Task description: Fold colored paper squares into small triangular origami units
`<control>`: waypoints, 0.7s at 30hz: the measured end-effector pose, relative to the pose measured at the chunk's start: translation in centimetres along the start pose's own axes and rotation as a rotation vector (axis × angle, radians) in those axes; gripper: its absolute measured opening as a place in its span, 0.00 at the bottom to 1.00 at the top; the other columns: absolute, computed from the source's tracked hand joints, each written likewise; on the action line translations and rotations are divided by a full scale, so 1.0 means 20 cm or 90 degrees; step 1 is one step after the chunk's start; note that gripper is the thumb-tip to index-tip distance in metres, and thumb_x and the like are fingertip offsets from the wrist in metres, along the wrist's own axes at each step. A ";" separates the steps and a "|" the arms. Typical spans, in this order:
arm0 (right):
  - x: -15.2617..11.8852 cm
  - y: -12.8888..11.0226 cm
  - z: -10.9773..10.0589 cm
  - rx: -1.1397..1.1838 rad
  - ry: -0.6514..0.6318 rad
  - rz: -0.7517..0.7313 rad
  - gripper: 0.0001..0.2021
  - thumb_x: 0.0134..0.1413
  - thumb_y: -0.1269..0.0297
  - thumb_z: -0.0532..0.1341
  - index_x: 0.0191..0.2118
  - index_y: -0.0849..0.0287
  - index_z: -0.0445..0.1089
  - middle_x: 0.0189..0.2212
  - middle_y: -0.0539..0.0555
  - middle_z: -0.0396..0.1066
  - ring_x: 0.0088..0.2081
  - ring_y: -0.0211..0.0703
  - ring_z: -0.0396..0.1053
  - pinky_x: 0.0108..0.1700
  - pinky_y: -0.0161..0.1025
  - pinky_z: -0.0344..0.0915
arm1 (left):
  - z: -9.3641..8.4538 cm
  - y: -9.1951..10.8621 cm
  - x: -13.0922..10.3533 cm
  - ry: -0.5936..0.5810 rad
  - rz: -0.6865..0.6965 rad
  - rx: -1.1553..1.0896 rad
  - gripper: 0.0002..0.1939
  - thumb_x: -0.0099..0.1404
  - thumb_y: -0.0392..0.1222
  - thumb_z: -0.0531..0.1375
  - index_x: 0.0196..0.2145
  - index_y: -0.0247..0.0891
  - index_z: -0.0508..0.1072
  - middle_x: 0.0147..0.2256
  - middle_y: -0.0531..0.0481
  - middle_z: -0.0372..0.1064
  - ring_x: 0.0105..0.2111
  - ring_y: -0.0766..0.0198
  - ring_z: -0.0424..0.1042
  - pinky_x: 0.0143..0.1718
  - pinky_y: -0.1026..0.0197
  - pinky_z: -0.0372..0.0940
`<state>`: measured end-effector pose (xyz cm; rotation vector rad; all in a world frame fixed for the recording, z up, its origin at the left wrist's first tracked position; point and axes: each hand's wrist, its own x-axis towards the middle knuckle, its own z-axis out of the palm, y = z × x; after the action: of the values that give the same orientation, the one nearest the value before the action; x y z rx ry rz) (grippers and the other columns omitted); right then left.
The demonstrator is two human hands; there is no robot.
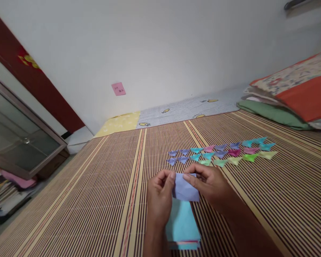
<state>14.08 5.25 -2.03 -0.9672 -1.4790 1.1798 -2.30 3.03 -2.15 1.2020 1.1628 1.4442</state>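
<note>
Between my two hands is a small sheet of purple paper (186, 189), creased and held up by its top edge. My left hand (160, 192) pinches its upper left corner between thumb and forefinger. At the upper right, my right hand (207, 182) grips the paper, thumb in front and fingers behind. Just below lies a stack of coloured paper (183, 223) with a light blue sheet on top, partly covered by my left wrist. Beyond my hands, several small folded paper figures (208, 156) in purple, blue, pink, green and yellow stand in two rough rows.
A striped bamboo mat (96, 200) spreads under everything. Folded bedding (291, 96) is piled at the right, near the white wall. A pink note (118, 89) sticks to the wall. On the left stands a glass-doored cabinet (24, 135).
</note>
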 end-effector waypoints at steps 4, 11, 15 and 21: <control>0.00 0.00 0.00 -0.018 0.004 -0.026 0.11 0.58 0.56 0.66 0.30 0.59 0.75 0.22 0.48 0.69 0.25 0.38 0.63 0.27 0.34 0.59 | 0.01 -0.02 0.01 0.048 0.009 -0.035 0.18 0.65 0.54 0.67 0.29 0.35 0.77 0.24 0.54 0.66 0.25 0.67 0.62 0.26 0.67 0.58; 0.00 0.00 0.00 0.038 0.069 -0.037 0.11 0.57 0.55 0.67 0.32 0.58 0.75 0.25 0.50 0.72 0.28 0.40 0.66 0.30 0.36 0.63 | 0.03 -0.01 0.02 -0.031 -0.052 -0.096 0.17 0.55 0.51 0.74 0.30 0.34 0.79 0.24 0.53 0.71 0.24 0.68 0.65 0.27 0.67 0.60; 0.01 0.02 -0.01 0.041 0.101 -0.019 0.11 0.56 0.55 0.67 0.29 0.57 0.72 0.23 0.49 0.69 0.26 0.40 0.66 0.29 0.36 0.62 | 0.03 -0.01 0.02 0.057 -0.038 -0.129 0.15 0.59 0.50 0.72 0.35 0.36 0.79 0.23 0.53 0.73 0.23 0.68 0.67 0.27 0.67 0.61; 0.02 0.03 -0.01 0.132 0.126 0.063 0.14 0.56 0.51 0.67 0.29 0.55 0.68 0.21 0.47 0.67 0.23 0.40 0.64 0.26 0.36 0.61 | -0.03 0.05 -0.02 -0.074 0.076 -0.032 0.20 0.68 0.44 0.65 0.57 0.47 0.78 0.52 0.42 0.77 0.48 0.55 0.75 0.49 0.57 0.68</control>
<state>14.20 5.78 -2.58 -0.9920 -1.1399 1.2423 -2.92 2.40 -1.35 1.3218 0.9845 1.4622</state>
